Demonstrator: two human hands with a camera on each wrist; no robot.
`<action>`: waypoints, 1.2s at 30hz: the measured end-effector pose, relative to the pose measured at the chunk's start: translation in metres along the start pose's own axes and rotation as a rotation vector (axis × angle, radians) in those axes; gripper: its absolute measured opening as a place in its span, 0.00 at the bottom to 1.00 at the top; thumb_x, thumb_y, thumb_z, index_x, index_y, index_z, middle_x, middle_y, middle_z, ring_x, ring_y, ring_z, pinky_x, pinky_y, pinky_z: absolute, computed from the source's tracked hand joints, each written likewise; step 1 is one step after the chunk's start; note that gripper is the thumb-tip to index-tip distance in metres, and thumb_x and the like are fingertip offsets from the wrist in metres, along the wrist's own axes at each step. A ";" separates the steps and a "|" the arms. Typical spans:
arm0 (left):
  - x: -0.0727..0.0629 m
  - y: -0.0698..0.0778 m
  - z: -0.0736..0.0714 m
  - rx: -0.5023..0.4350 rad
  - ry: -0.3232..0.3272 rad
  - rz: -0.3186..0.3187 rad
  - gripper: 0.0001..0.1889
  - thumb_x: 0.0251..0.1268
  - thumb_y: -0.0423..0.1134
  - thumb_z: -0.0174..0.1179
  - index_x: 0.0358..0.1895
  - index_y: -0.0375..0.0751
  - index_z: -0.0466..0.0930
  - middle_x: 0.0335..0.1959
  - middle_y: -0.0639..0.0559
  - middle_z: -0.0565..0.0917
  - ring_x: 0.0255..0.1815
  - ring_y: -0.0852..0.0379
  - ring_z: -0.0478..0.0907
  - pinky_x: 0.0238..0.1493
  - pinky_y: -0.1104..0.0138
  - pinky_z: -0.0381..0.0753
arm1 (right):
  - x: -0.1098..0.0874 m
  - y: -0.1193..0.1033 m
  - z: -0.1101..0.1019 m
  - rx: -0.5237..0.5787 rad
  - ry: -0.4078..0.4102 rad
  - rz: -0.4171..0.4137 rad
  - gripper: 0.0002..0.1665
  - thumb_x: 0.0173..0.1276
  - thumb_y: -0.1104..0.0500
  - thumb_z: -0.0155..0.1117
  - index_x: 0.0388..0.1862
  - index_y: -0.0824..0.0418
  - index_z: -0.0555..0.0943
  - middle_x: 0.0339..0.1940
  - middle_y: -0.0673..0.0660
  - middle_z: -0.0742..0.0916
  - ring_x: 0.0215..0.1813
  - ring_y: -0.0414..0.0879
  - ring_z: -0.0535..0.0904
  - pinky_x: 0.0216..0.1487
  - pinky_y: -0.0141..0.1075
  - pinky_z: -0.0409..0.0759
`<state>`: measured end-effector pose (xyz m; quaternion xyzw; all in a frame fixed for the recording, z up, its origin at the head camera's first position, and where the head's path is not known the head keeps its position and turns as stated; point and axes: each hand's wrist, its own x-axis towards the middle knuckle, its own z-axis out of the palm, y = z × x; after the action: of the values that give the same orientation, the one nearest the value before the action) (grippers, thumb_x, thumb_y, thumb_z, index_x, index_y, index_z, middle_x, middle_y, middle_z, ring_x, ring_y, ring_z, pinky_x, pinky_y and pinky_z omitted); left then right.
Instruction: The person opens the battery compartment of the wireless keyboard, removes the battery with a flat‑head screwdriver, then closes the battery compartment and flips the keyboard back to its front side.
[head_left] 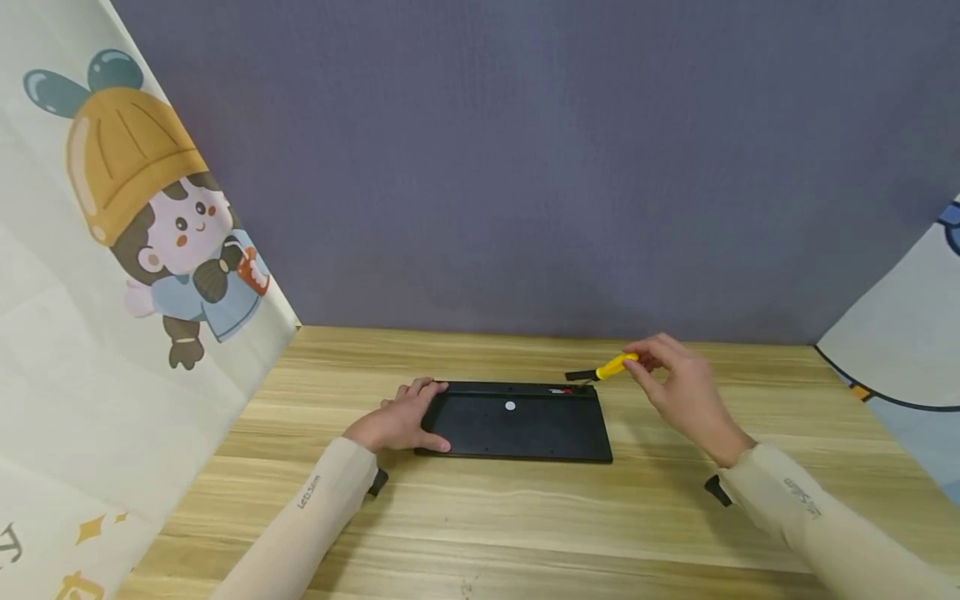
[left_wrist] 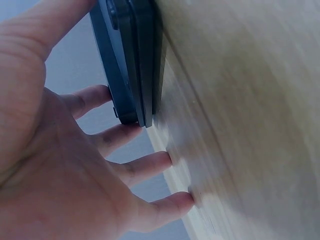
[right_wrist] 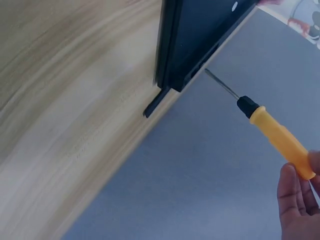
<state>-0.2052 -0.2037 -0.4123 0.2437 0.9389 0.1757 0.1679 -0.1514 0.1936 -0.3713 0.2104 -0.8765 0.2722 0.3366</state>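
Note:
A black rectangular panel, like the underside of a small keyboard, lies flat on the table. It bears a round white sticker and a red-and-white mark near its far right corner. My left hand holds its left end, thumb over the near side and fingers by the far corner. In the left wrist view, the ring and little fingertips touch the tabletop. My right hand pinches the end of a yellow screwdriver. The screwdriver's shaft slants down to the panel's far right corner; whether the tip touches cannot be seen.
A narrow black strip sticks out beside the panel's far right corner. The wood-grain table runs back to a grey-blue wall. A white cloth with a cartoon figure hangs at the left.

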 end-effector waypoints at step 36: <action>0.000 -0.003 -0.001 0.009 -0.001 0.000 0.50 0.51 0.58 0.68 0.75 0.48 0.50 0.74 0.42 0.48 0.70 0.35 0.48 0.58 0.34 0.54 | 0.010 0.032 0.017 0.125 -0.148 0.361 0.11 0.69 0.59 0.61 0.40 0.68 0.81 0.28 0.59 0.84 0.26 0.50 0.79 0.23 0.30 0.77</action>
<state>-0.2069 -0.2069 -0.4127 0.2447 0.9396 0.1711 0.1672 -0.1839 0.2055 -0.3860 0.0899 -0.9037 0.3658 0.2035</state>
